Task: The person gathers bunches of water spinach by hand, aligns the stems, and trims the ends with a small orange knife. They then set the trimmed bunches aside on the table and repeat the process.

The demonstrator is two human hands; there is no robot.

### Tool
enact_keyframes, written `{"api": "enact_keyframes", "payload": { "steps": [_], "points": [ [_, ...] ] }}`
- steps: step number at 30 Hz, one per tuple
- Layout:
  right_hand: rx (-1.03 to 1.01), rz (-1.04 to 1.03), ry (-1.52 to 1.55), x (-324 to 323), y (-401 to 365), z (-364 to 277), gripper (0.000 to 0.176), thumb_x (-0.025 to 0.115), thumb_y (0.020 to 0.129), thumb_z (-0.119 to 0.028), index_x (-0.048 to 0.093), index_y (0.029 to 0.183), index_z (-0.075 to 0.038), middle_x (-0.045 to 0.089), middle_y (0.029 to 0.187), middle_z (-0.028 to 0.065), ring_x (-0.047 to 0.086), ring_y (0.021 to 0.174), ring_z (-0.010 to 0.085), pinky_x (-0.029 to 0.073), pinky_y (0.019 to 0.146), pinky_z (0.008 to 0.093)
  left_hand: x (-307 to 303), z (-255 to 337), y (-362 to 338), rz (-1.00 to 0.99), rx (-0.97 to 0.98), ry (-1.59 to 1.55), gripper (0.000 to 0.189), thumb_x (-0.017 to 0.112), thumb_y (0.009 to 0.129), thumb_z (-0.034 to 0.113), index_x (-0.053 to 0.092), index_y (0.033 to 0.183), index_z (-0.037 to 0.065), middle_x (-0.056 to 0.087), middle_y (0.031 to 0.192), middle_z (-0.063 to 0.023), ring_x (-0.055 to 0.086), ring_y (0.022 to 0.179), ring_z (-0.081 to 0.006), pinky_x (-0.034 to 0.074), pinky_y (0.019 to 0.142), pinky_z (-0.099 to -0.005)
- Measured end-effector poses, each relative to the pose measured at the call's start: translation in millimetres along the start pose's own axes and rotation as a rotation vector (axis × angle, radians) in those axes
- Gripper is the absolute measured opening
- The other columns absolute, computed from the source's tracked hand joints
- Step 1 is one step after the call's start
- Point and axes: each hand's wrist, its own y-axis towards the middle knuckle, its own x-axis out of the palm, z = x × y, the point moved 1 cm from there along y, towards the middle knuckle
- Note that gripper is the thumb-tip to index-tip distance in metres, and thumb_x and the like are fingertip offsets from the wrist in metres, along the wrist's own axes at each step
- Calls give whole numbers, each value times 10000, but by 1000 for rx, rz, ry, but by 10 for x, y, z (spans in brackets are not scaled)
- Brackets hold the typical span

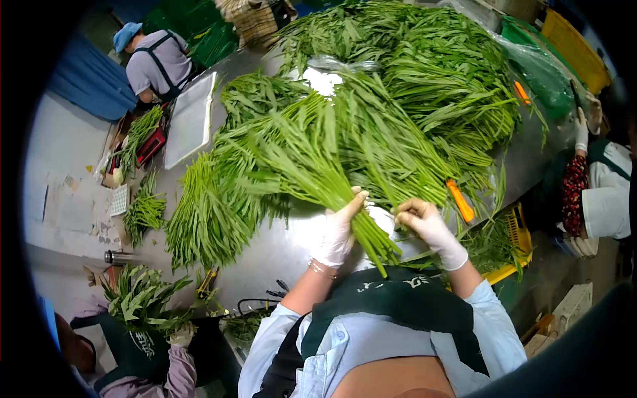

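My gloved left hand [337,233] is wrapped round a bunch of water spinach [318,182], its long narrow leaves fanning up and away and its cut stems sticking out below the fist. To the right of those stems, my gloved right hand [428,229] is closed in a pinch, and a thin green stalk seems to run into its fingertips. Beyond both hands lies a large heap of the same greens [438,79]. An orange-handled knife [460,201] rests on the table by the right hand. Another loose pile of greens [206,212] lies left of my held bunch.
The metal table [265,242] bears a white tray [191,123] and a red scale [151,146]. A second orange tool [521,93] lies far right. A yellow crate [521,232] stands low at right. Co-workers are at lower left [126,345], far left [156,60] and right [600,179].
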Motion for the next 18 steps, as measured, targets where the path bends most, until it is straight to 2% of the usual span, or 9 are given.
{"api": "enact_keyframes", "payload": {
  "steps": [1, 3, 4, 8, 11, 15, 16, 18],
  "points": [
    [67, -41, -144, 49, -47, 0, 172, 608, 815, -93, 602, 940, 24, 590, 738, 8, 530, 672, 66, 449, 625, 208, -31, -34, 34, 12, 36, -4, 222, 658, 782, 16, 550, 975, 24, 593, 839, -39, 580, 701, -129, 497, 608, -246],
    [-19, -104, -312, 177, -92, -15, 163, 615, 799, -98, 602, 907, 23, 592, 748, 20, 521, 690, 57, 438, 638, 209, -101, -29, 44, -18, 21, -12, 202, 641, 791, 8, 552, 972, 16, 593, 858, -45, 582, 731, -134, 504, 634, -251],
    [-44, -136, -348, 185, -91, 2, 204, 627, 790, -111, 599, 937, 27, 576, 730, 5, 495, 641, 52, 420, 592, 200, -121, -22, 48, -37, 13, -16, 192, 633, 796, 4, 553, 970, 11, 593, 868, -47, 583, 746, -137, 508, 646, -254],
    [-7, -99, -433, 273, -20, -170, 219, 655, 771, -116, 612, 938, 18, 537, 692, -15, 456, 596, 51, 391, 545, 201, -106, -51, -8, -37, 18, -7, 176, 622, 801, 1, 557, 966, 3, 594, 871, -53, 587, 746, -140, 510, 670, -253],
    [-98, 64, -414, 385, 84, -55, 192, 655, 770, -102, 622, 911, 24, 544, 691, -14, 450, 593, 49, 390, 546, 199, -84, -120, -11, -35, 61, -16, 173, 619, 803, 0, 558, 966, 7, 592, 873, -52, 587, 746, -137, 507, 669, -250],
    [-199, 142, -123, 318, 121, 173, 124, 634, 782, -52, 625, 876, 27, 632, 779, 48, 559, 665, 76, 456, 611, 204, -123, -19, 14, -21, 32, -97, 181, 614, 816, -3, 546, 981, 26, 584, 862, -40, 578, 731, -127, 505, 654, -240],
    [-110, 155, -117, 249, 104, 206, 90, 600, 793, -16, 626, 868, 26, 649, 817, 75, 599, 708, 97, 480, 634, 204, -168, -30, 43, -23, 12, -135, 183, 609, 822, -4, 540, 989, 31, 580, 866, -39, 577, 720, -128, 509, 645, -238],
    [-165, 209, -61, 94, 21, 199, 70, 570, 801, 11, 600, 864, 20, 632, 796, 80, 585, 668, 103, 481, 592, 211, -256, 8, 110, 26, 13, -185, 192, 610, 822, -3, 539, 997, 32, 581, 876, -40, 580, 721, -131, 513, 643, -245]
  ]
}}
